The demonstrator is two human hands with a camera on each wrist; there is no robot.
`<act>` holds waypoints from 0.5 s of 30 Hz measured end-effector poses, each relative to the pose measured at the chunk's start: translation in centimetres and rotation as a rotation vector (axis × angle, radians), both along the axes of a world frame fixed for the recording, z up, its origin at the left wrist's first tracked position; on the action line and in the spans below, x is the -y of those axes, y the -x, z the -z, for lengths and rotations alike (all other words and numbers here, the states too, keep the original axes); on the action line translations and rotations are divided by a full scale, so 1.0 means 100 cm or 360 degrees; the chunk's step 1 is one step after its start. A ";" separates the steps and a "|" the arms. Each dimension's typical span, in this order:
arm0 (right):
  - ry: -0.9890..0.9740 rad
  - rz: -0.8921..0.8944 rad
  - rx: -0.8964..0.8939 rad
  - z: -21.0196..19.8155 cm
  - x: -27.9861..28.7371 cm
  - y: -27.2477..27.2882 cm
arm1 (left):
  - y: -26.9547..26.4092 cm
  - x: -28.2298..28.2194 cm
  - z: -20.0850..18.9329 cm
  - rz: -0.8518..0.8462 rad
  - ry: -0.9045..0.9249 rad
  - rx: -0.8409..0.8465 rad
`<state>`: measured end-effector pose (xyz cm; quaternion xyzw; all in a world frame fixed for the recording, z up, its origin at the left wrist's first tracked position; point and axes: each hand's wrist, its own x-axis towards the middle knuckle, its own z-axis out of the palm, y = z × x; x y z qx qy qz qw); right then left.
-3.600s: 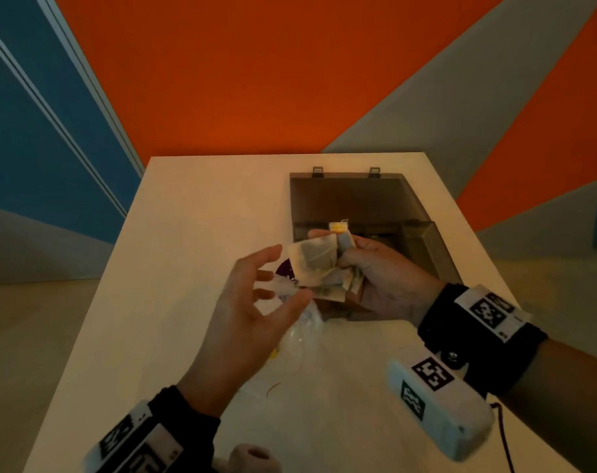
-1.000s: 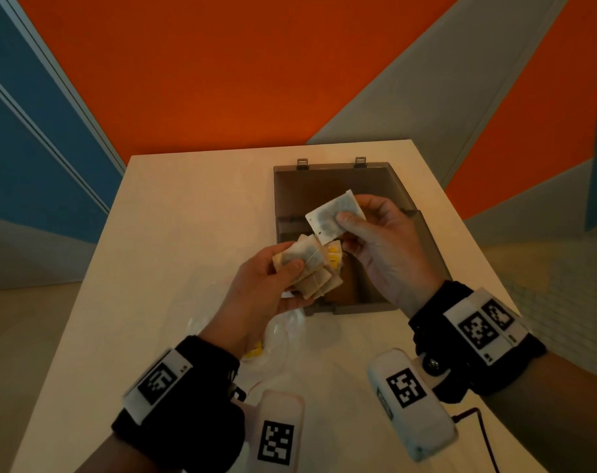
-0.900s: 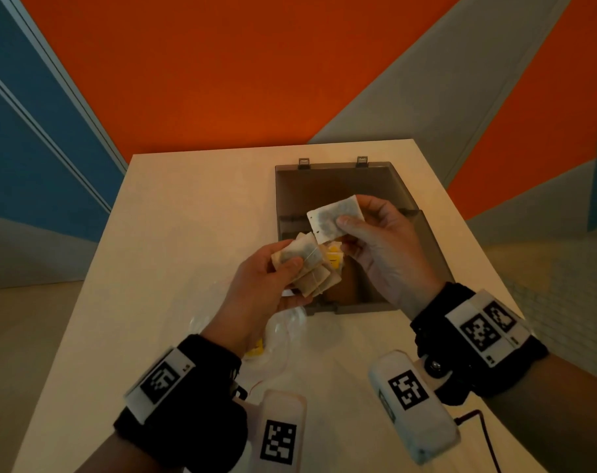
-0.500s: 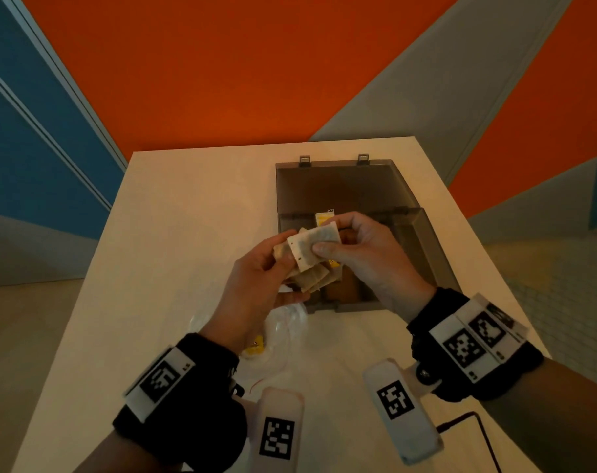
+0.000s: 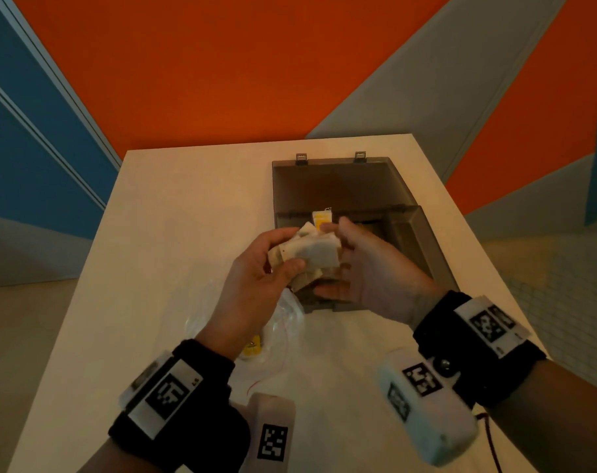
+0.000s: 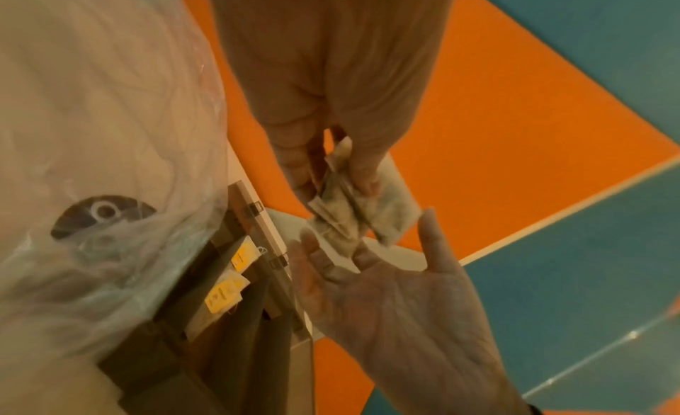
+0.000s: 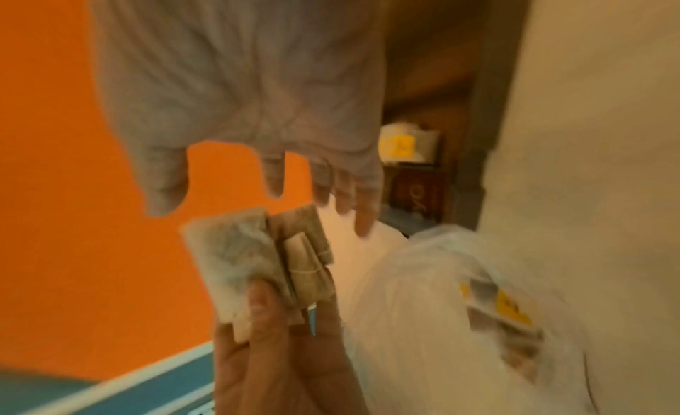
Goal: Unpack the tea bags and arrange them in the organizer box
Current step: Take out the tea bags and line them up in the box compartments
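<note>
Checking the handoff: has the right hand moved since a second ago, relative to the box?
Yes. The right hand came down from the organizer box lid area toward its near edge, meeting the tea bags.

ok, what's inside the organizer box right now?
The organizer box holds at least two tea bags with yellow tags standing in a compartment. The hands and the held stack of tea bags cover the near compartments in the head view.

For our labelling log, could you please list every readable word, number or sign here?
No readable words or numbers.
Yellow tea bag tags: print too blurred.
Wristband markers: code squares, no letters.
Plastic bag: dark round logo, illegible.
</note>
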<state>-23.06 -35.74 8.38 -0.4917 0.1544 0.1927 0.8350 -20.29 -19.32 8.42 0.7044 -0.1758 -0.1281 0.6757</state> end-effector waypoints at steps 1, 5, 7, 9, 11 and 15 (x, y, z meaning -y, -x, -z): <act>-0.0199 -0.0106 -0.0052 0.000 0.002 0.002 | 0.000 0.000 0.000 0.0044 -0.0005 0.0070; -0.0254 -0.0263 -0.0067 0.004 0.002 0.003 | -0.005 -0.001 0.009 0.0243 -0.0381 0.0549; -0.0198 -0.0129 -0.0073 0.004 0.000 0.000 | -0.010 -0.002 0.015 0.0277 -0.0584 0.0830; -0.0198 0.0078 -0.0059 0.006 -0.002 -0.004 | -0.011 0.001 0.014 0.0181 -0.0627 0.0824; -0.0193 0.0258 -0.0020 0.007 -0.008 -0.007 | -0.007 0.006 0.014 -0.0063 -0.0447 0.0583; 0.0206 0.0516 0.0186 0.014 -0.023 -0.013 | 0.002 0.016 0.018 -0.0269 0.0426 -0.0682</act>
